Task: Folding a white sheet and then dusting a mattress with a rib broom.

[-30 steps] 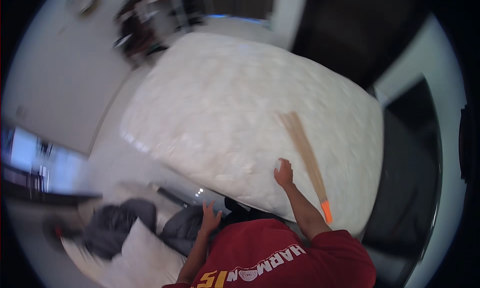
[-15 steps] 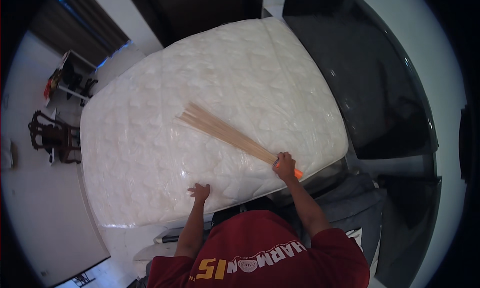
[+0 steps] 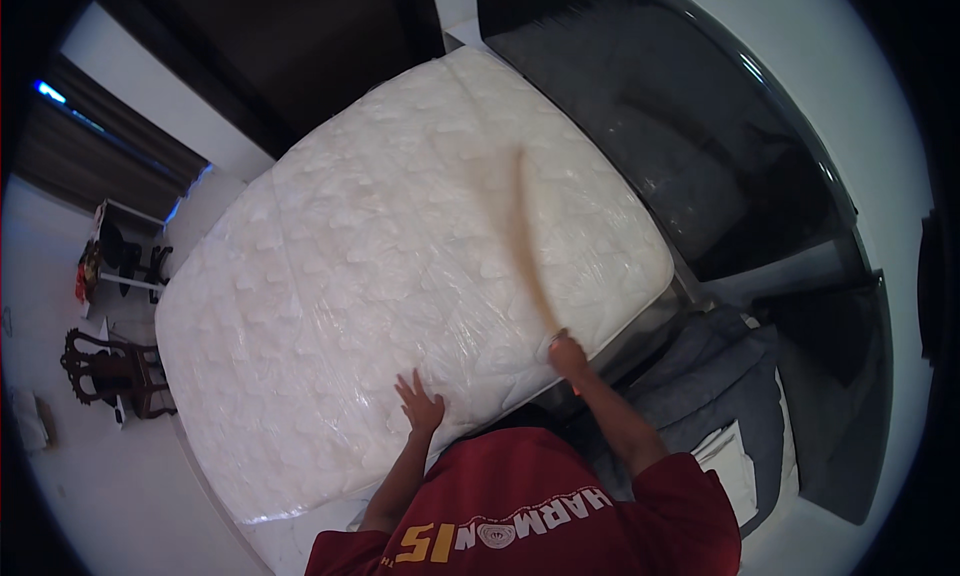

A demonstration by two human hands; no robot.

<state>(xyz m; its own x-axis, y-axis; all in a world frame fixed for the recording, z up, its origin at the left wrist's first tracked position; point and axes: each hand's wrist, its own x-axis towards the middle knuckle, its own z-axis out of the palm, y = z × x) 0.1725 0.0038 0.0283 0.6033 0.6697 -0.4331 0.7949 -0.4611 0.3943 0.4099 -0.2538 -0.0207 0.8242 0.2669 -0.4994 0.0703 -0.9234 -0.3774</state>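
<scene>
One mattress [image 3: 350, 266]. Over it: one broom [image 3: 525, 241], two hands [image 3: 424, 412]. Left of it stand two chairs [image 3: 112, 376], one desk [image 3: 130, 280]. Right of it: two dark panels [image 3: 680, 126].

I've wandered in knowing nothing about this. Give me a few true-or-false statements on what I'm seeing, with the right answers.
1. The right hand grips a stick broom. True.
2. Both hands are holding something. False: the left hand is empty and spread open.
3. The bed has a red sheet on it. False: the mattress is whitish, under clear plastic.
4. A dark wooden chair stands left of the mattress. True.
5. The person wears green. False: the shirt is dark red.
</scene>
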